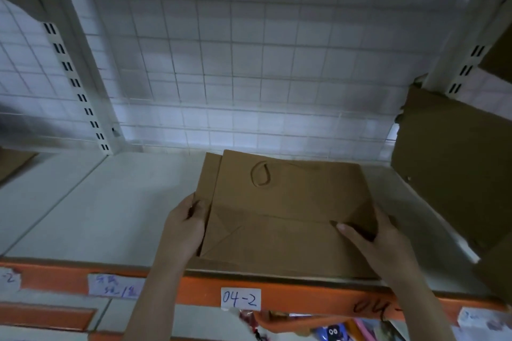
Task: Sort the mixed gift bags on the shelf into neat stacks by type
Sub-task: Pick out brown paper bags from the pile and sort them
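Flat bags (285,210) on shelf (110,202), leaning bags (454,174) right.

Left hand (185,225): fingers tucked behind the left edge of the top brown bag (288,210); fingertips not visible. Right hand (381,243): all but one finger hidden under the bag's near right corner. Lower bags in the stack mostly covered by the top one; count cannot be told. Leaning cardboard (454,174) at far right cut by the frame edge. Brown sheet (13,163) at far left also cut off. Label (115,285) on the orange rail (199,289): writing blurred, unreadable. Items below the shelf (332,331): cropped, indistinct.
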A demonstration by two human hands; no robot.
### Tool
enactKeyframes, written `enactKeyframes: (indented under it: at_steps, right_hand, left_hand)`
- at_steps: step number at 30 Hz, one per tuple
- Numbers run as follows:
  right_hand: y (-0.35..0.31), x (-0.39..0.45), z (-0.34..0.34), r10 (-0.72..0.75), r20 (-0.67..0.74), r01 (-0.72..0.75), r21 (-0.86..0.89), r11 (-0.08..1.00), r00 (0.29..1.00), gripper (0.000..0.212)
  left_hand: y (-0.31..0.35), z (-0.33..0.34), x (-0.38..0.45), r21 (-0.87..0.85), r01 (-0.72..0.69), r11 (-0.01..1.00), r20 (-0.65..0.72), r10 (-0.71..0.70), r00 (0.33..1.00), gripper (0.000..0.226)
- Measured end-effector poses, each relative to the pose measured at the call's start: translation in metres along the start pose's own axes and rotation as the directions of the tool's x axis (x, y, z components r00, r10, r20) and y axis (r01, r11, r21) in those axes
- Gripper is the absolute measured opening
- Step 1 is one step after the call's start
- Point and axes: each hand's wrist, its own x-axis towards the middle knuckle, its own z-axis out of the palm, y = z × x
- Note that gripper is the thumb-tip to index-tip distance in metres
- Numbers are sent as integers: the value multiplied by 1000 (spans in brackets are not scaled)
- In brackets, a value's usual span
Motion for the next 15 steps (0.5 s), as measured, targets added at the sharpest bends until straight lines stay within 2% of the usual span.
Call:
enactKeyframes:
  at_steps: [2,5,8,11,15]
  right_hand:
    - [3,4,-2,14,9,-14,11,1000,1000,95]
    - [12,9,-8,46,-5,-46,6,999,999,98]
    - [19,12,-12,63,-46,-62,14,998,997,96]
    - [22,18,-13,64,-58,-62,25,998,996,95]
    - [22,29,-10,32,-56,-31,13,999,998,99]
  left_hand:
    - [-3,13,6,28,28,999,-19,-27,999,20]
    - [-5,39,16,130,38,991,21,-42,999,24]
    - [-6,59,27,286,-31,958,72,11,997,27]
    - [-8,71,38,460,-103,882,104,62,993,17]
    - [-8,72,44,555,-146,819,116,98,988,20]
